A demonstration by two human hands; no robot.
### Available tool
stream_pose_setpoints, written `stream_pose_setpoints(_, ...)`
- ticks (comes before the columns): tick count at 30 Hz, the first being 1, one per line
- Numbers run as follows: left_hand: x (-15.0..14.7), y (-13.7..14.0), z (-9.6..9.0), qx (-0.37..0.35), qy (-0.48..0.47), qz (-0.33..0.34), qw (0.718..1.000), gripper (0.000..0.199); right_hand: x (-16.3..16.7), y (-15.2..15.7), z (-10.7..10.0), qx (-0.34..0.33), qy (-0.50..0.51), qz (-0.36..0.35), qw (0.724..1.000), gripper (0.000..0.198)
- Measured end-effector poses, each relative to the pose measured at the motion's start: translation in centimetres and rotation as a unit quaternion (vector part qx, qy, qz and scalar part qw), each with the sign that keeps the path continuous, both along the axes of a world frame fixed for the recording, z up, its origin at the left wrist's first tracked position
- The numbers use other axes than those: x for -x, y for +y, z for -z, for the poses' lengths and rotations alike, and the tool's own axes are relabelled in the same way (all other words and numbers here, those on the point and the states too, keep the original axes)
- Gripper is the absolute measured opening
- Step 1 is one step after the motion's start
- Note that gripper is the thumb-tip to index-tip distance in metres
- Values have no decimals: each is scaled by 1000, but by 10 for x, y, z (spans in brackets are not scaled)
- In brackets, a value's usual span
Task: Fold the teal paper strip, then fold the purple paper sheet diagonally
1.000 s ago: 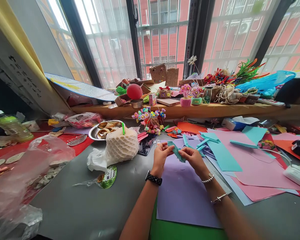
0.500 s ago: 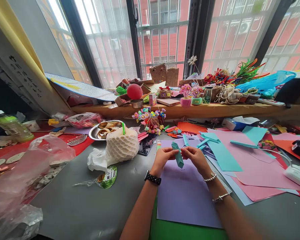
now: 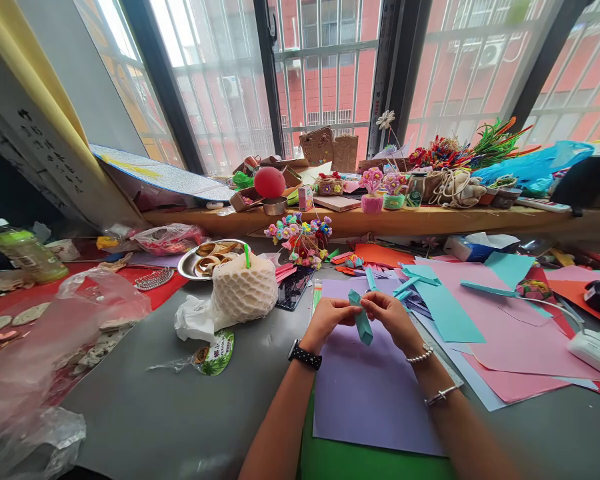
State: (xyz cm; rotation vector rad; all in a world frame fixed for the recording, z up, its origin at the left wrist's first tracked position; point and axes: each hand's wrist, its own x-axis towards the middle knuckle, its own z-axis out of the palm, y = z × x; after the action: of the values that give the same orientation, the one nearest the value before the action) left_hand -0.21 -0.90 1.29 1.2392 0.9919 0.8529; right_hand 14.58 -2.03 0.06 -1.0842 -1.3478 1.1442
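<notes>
I see my left hand [image 3: 330, 315] and right hand [image 3: 390, 317] both pinched shut on the top of a folded teal paper strip [image 3: 362, 320], held above the purple sheet [image 3: 370, 393].

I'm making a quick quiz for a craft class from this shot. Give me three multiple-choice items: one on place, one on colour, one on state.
1. Where does the red ball sit?
A on the window ledge
B on the purple sheet
C in the metal dish

2. What colour is the folded paper strip?
A orange
B teal
C pink

3. How is the strip held?
A lying flat, untouched
B by one hand only
C pinched by both hands

Answers: 1 A, it rests up by the window; 2 B, plainly teal; 3 C, left hand and right hand both grip it.
</notes>
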Motion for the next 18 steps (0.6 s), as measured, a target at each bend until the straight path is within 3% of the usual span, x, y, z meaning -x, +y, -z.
stream_pose_setpoints(10,3,1,1,-7,7,24,1000,41,1,-1,-3,1,-17,-2,1000,31)
stream_pose_setpoints(18,1,1,3,-6,4,11,1000,36,0,-1,-2,2,-35,-2,999,33)
